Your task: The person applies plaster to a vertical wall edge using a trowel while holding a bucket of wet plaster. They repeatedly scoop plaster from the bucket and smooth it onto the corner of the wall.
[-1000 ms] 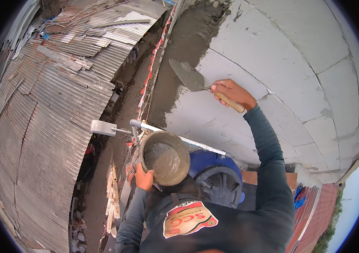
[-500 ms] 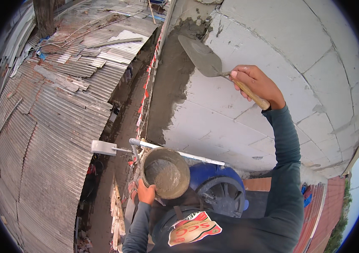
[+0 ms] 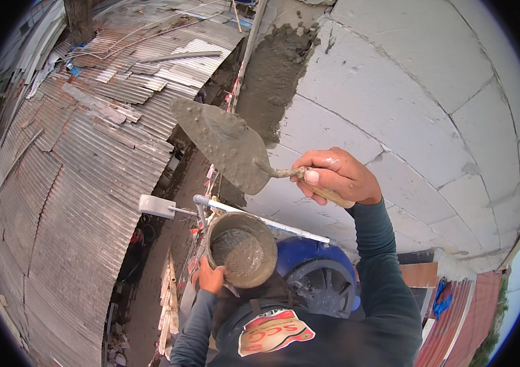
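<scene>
My right hand (image 3: 336,176) is closed round the wooden handle of a pointed trowel (image 3: 226,144). Grey mortar coats its blade, which hangs in the air away from the wall. Below it, my left hand (image 3: 211,275) grips the rim of a grey bucket (image 3: 265,244), thumb over the edge. Wet mortar (image 3: 235,249) lies in the bottom of the bucket. Ahead of me, the pale block wall (image 3: 388,79) carries a strip of wet mortar (image 3: 274,79) along its left edge. The trowel hides the lower part of that strip.
Just beyond the bucket runs a white pipe (image 3: 272,220), with a lamp-like white fitting (image 3: 156,206) to its left. A blue drum with a dark lid (image 3: 324,287) stands right of the bucket. Corrugated roofing (image 3: 82,183) spreads below on the left, past a narrow gap.
The trowel has come off the wall, down and to the left toward the bucket, its mortar-coated face now showing. My left hand keeps its hold on the bucket.
</scene>
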`<state>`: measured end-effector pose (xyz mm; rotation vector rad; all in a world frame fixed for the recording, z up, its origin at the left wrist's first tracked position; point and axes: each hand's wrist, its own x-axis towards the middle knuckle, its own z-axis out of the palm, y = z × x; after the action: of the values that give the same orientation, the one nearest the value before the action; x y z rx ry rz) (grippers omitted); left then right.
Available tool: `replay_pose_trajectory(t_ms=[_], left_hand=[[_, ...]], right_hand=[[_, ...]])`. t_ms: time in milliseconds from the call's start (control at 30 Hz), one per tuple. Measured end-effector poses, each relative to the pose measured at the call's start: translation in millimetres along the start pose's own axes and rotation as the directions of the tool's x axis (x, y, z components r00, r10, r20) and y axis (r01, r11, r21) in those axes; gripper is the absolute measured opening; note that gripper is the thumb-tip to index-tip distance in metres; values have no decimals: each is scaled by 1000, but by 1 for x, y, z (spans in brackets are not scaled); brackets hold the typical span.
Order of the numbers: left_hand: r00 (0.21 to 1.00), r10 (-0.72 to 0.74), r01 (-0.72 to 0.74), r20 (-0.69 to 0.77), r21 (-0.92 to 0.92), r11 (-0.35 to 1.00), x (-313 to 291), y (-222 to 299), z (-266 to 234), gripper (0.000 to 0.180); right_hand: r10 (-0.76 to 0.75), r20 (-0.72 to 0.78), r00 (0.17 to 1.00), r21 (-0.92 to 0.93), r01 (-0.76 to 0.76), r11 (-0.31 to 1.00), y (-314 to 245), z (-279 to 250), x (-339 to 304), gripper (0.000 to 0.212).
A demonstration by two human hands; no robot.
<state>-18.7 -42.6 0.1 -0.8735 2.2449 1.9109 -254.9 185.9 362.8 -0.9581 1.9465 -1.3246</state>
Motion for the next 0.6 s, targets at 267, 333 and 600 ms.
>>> replay_pose_trajectory(t_ms=[267,333,600], left_hand=[[1000,-21,22,-6,61,998,6,1,9,49],[999,14,-9,-40,110,994,0,18,5,47],[998,-18,25,-62,120,992,-5,20,1,51]], right_hand=[[61,-146,987,766,74,638,134,-29,73,38],[-123,-181,976,810,219,545,143,-63,71,39],[43,-424,904,150,24,988,12,-63,26,31]])
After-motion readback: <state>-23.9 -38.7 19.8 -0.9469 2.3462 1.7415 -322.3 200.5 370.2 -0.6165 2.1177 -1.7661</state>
